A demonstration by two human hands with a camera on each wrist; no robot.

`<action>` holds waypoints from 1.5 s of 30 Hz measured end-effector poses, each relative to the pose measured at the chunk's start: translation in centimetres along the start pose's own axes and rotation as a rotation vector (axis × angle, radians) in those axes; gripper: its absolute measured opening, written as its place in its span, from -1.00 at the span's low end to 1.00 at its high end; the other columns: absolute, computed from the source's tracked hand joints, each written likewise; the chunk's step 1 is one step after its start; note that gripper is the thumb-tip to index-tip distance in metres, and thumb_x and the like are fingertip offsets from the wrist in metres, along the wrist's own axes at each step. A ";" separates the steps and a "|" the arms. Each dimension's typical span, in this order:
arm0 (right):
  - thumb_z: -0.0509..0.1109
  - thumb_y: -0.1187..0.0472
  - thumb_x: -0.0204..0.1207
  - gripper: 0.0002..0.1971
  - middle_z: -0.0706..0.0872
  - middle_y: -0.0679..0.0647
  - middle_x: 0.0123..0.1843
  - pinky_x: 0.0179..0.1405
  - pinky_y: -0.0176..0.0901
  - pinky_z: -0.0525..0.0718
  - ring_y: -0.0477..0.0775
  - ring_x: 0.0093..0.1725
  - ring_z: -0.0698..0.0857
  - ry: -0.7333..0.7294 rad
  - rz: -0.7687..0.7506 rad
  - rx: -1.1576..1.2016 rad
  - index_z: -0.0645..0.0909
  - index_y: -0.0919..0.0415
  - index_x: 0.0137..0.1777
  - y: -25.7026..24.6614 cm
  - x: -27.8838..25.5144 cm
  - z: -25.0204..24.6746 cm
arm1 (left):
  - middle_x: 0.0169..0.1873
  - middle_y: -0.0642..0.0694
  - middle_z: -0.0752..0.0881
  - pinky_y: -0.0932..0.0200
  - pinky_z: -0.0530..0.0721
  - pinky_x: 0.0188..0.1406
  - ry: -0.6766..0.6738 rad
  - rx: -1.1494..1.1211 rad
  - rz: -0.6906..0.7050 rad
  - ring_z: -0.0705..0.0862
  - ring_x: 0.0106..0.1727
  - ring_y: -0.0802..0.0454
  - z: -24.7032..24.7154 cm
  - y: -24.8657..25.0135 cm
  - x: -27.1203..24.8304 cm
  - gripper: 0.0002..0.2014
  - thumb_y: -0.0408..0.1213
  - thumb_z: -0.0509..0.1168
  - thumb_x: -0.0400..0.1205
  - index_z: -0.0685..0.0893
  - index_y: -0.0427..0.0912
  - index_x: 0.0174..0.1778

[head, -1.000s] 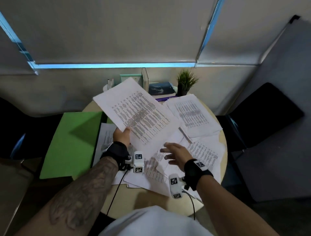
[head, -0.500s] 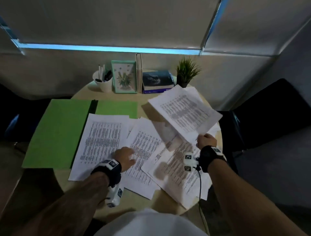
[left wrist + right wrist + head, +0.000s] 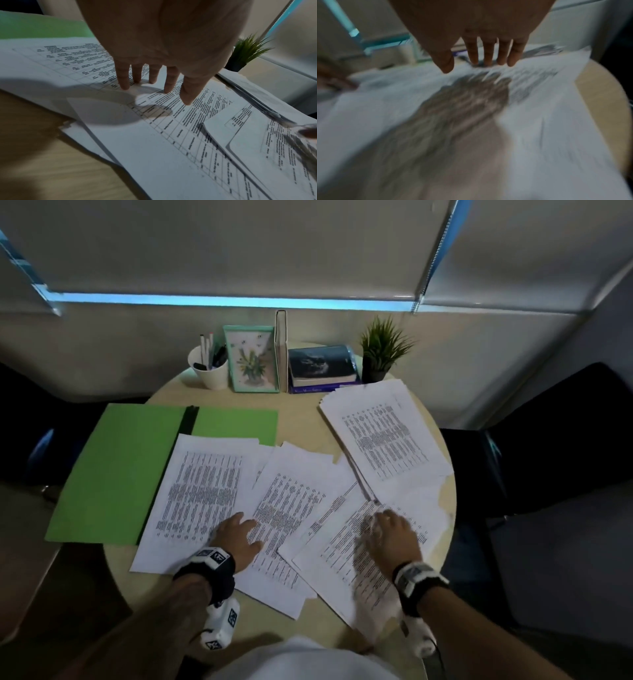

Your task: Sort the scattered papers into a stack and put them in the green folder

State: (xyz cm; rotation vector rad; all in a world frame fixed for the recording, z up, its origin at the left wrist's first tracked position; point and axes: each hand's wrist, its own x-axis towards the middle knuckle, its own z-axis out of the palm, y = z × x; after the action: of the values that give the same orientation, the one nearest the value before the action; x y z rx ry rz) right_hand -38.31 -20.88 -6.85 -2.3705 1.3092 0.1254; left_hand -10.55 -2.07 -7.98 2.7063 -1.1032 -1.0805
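Note:
Several printed white sheets lie fanned over the round wooden table (image 3: 308, 419). A green folder (image 3: 116, 470) lies open at the left, its right flap partly under the leftmost sheet (image 3: 202, 494). My left hand (image 3: 239, 534) rests flat with straight fingers (image 3: 171, 81) where the leftmost sheet meets the middle sheet (image 3: 291, 508). My right hand (image 3: 390, 532) hovers low over the near right sheets (image 3: 363, 573), fingers (image 3: 488, 54) straight and blurred by motion, holding nothing. A small stack of papers (image 3: 383, 440) lies at the far right of the table.
Along the back edge stand a white pen cup (image 3: 210, 371), a framed picture (image 3: 251, 359), an upright book (image 3: 281, 350), stacked books (image 3: 322, 368) and a small potted plant (image 3: 380, 350). Dark chairs (image 3: 555, 433) flank the table.
The sheet my right hand held up now lies on the far right stack, and that hand has dropped to the near right sheets. My left hand shifted slightly right on the papers.

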 end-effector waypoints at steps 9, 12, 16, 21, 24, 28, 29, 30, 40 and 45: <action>0.19 -0.09 0.59 -0.25 -0.13 0.09 0.76 0.64 0.29 0.00 0.37 0.71 -0.15 -0.339 -0.311 -0.237 -0.08 -0.02 0.70 -3.3 -3.3 4.2 | 0.64 -0.12 0.26 -0.08 0.26 0.62 0.064 -0.110 0.006 0.27 0.63 -0.13 -0.3 0.9 -0.4 -0.30 0.12 0.25 0.62 0.25 -0.10 0.63; 0.20 -0.07 0.54 -0.30 0.00 0.08 0.75 0.63 0.29 0.08 0.36 0.72 -0.06 -0.347 -0.412 -0.215 0.07 -0.06 0.67 -5.4 -3.0 5.1 | 0.64 -0.15 0.26 -0.12 0.28 0.61 0.067 -0.248 -0.036 0.28 0.63 -0.16 -0.4 1.2 -0.2 -0.22 0.08 0.33 0.59 0.17 -0.12 0.66; 0.31 -0.05 0.55 -0.33 0.12 0.11 0.73 0.62 0.23 0.22 0.30 0.69 0.08 -0.291 -0.452 -0.132 0.21 0.02 0.64 -8.1 -3.0 4.1 | 0.59 -0.23 0.32 -0.06 0.36 0.56 0.063 -0.339 -0.051 0.36 0.58 -0.21 -0.6 1.4 0.0 -0.24 -0.08 0.38 0.59 0.19 -0.18 0.64; 0.29 -0.09 0.55 -0.28 0.17 0.20 0.70 0.60 0.20 0.31 0.24 0.66 0.20 0.123 0.505 0.267 0.17 0.14 0.66 -5.9 -3.5 3.9 | 0.44 -0.25 0.53 0.05 0.49 0.34 0.051 -0.379 -0.003 0.54 0.41 -0.21 -1.6 1.1 -0.3 -0.41 -0.19 0.37 0.61 0.36 -0.23 0.53; 0.47 -0.03 0.44 -0.13 0.28 0.20 0.65 0.48 0.26 0.41 0.31 0.59 0.30 0.099 0.779 0.404 0.12 0.16 0.66 -5.2 -3.9 3.8 | 0.41 -0.25 0.55 0.08 0.49 0.33 0.036 -0.430 0.005 0.56 0.39 -0.20 -1.7 0.8 -0.2 -0.42 -0.20 0.37 0.61 0.38 -0.25 0.52; 0.51 0.09 0.44 -0.14 0.40 0.22 0.59 0.41 0.27 0.52 0.39 0.48 0.48 0.165 0.846 0.586 0.12 0.11 0.67 -6.3 -3.5 4.4 | 0.45 -0.25 0.52 -0.02 0.49 0.42 -0.042 -0.521 -0.036 0.54 0.42 -0.22 -1.7 -0.1 0.4 -0.31 -0.12 0.38 0.61 0.26 -0.21 0.60; 0.50 0.13 0.47 -0.14 0.37 0.25 0.61 0.40 0.26 0.53 0.41 0.46 0.50 0.163 0.890 0.688 0.09 0.12 0.68 -6.5 -3.3 4.4 | 0.44 -0.23 0.53 -0.01 0.51 0.39 -0.068 -0.522 -0.040 0.55 0.41 -0.22 -1.7 -0.4 0.6 -0.31 -0.09 0.38 0.60 0.26 -0.20 0.60; 0.48 0.16 0.51 -0.16 0.36 0.29 0.61 0.40 0.23 0.54 0.42 0.46 0.52 0.146 0.920 0.764 0.07 0.15 0.68 -6.6 -3.1 4.5 | 0.42 -0.19 0.55 0.00 0.52 0.37 -0.094 -0.516 -0.031 0.57 0.38 -0.22 -1.7 -0.6 0.7 -0.33 -0.06 0.38 0.60 0.29 -0.18 0.58; 0.25 0.21 0.63 -0.84 0.75 0.28 -0.07 -0.06 0.02 0.69 0.29 -0.09 0.72 0.076 0.769 0.683 0.61 0.25 -0.09 -7.3 -5.0 6.4 | 0.19 -0.21 0.74 -0.04 0.66 0.25 -0.100 -0.347 0.015 0.70 0.16 -0.23 -2.7 -5.3 1.6 -0.63 -0.22 0.30 0.62 0.61 -0.19 0.35; 0.22 0.30 0.65 -0.81 0.64 0.32 -0.19 -0.21 -0.08 0.48 0.26 -0.20 0.59 0.163 0.718 0.629 0.55 0.37 -0.16 -6.7 -6.3 6.3 | 0.09 -0.22 0.77 0.03 0.67 0.18 -0.039 -0.384 -0.067 0.71 0.08 -0.21 -4.2 -9.7 2.0 -0.70 -0.27 0.27 0.57 0.68 -0.22 0.20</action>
State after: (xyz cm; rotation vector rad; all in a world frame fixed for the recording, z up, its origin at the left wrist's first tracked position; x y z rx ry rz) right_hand -35.43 -10.23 -8.64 -1.3498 1.8840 -0.2431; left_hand -1.05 3.01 -8.61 2.4415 -0.7220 -1.2134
